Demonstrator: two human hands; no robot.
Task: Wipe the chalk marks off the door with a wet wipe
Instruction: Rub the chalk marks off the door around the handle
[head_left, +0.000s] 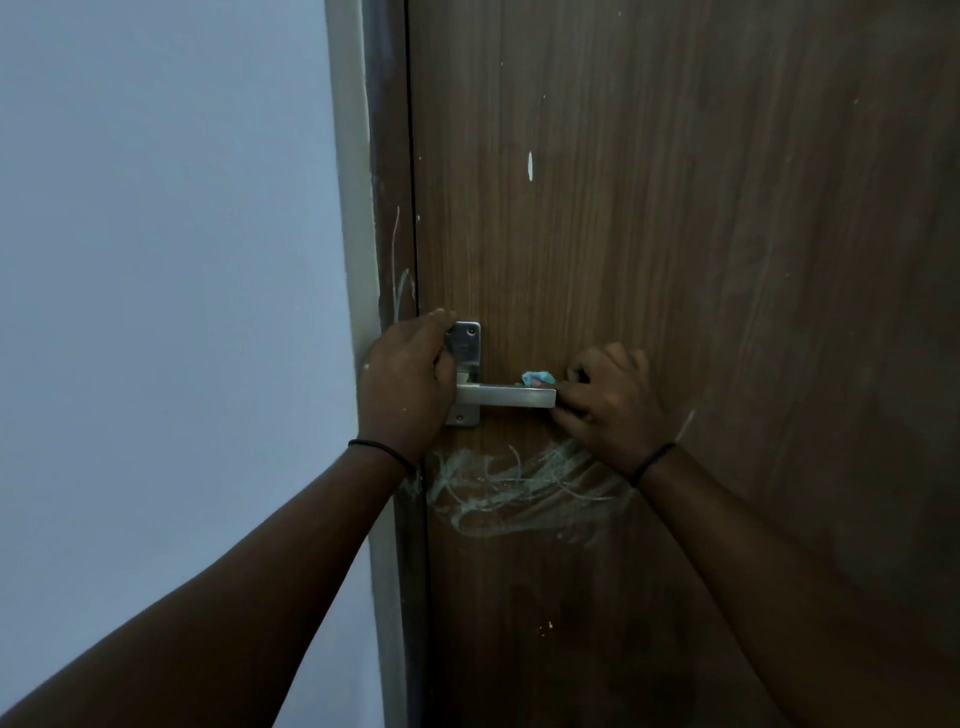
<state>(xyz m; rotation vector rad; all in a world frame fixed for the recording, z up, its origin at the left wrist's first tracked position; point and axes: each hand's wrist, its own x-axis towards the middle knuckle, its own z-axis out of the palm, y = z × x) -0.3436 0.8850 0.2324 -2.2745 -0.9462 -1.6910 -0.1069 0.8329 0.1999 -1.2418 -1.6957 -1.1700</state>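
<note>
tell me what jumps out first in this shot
The pale smeared chalk scribbles on the brown wooden door stand out, just below the silver metal lever handle. The left hand grips the handle's plate end, while the right hand pinches a crumpled blue wet wipe at the lever's tip.
</note>
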